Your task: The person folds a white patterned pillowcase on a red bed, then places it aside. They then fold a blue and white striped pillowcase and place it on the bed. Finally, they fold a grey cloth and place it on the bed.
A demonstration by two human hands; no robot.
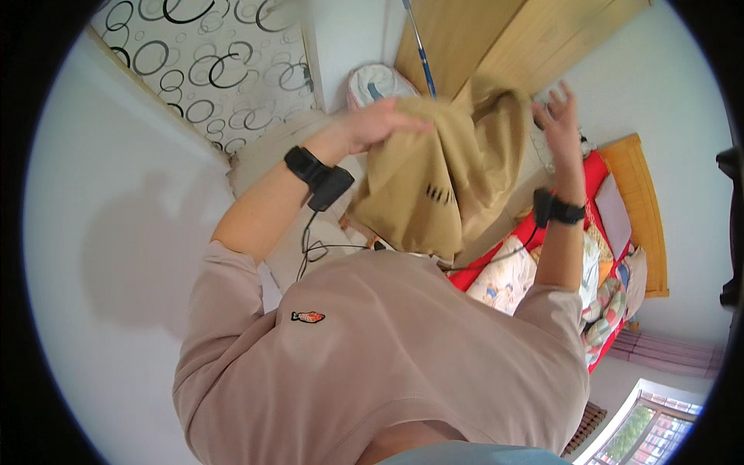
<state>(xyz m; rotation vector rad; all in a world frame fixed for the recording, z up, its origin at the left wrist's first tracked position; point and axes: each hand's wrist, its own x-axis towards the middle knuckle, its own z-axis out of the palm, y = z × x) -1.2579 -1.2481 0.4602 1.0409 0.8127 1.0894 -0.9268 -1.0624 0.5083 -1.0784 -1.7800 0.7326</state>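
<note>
A khaki-tan cloth [434, 178], perhaps a garment, hangs in loose folds in front of me, with a short row of dark marks on it. My left hand [380, 124] is at its upper left edge, fingers pointing right over the fabric. Motion smears those fingers, so whether they grip the cloth cannot be told. Raised just beyond the cloth's right edge, my right hand [559, 115] has its fingers apart and bent, with nothing visible in it. Both wrists wear black strapped devices with cables.
A bed [496, 263] with red bedding and a wooden headboard [647, 225] stands at the right. Behind the cloth are a wooden cabinet [465, 39], a blue-and-silver pole [422, 58] and a lined bin [380, 81]. A white wall [116, 232] runs along the left.
</note>
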